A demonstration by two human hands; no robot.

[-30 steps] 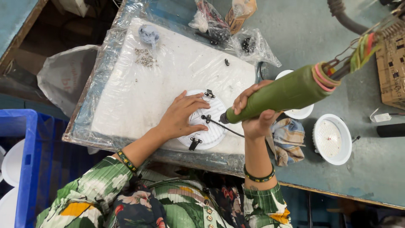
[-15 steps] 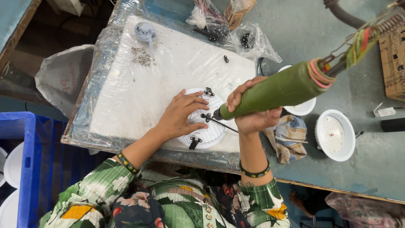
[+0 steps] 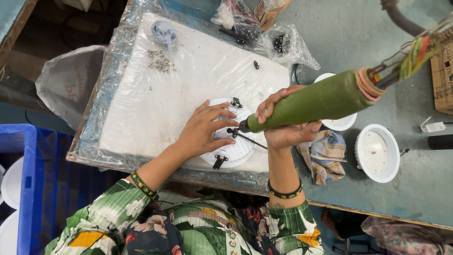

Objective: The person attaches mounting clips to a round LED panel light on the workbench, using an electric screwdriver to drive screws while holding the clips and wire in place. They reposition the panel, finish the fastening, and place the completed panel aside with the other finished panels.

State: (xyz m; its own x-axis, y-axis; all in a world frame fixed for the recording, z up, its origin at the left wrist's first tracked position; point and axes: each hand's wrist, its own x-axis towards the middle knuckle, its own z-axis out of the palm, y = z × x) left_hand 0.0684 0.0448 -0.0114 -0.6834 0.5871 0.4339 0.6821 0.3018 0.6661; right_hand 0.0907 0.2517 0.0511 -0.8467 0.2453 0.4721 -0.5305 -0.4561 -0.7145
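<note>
Not much has moved since half a second back: the green driver (image 3: 311, 102) has tipped a touch flatter and its tip sits about where it did, at the middle of the round white lamp (image 3: 231, 141), while the left hand has stayed put on top of it. The left hand (image 3: 204, 128) lies flat over the lamp's back, fingers spread and pressing down, wrist coming in from the lower left with a beaded bracelet (image 3: 142, 184) on it. The right hand (image 3: 285, 123) is wrapped tight around the front end of the driver, fingers curled over the top and thumb under, forearm rising straight up from the bottom edge. The driver slants up to the right, where coloured bands and wires hang off its back end. The lamp rests near the front edge of a white pad (image 3: 188, 89) wrapped in clear plastic, with two black spring clips showing, one at its top and one at its bottom. A little pile of screws (image 3: 159, 60) lies far up the pad. Off to the right on the table, another lamp (image 3: 377, 153) sits face up, just beside a striped cloth (image 3: 323, 153).
</note>
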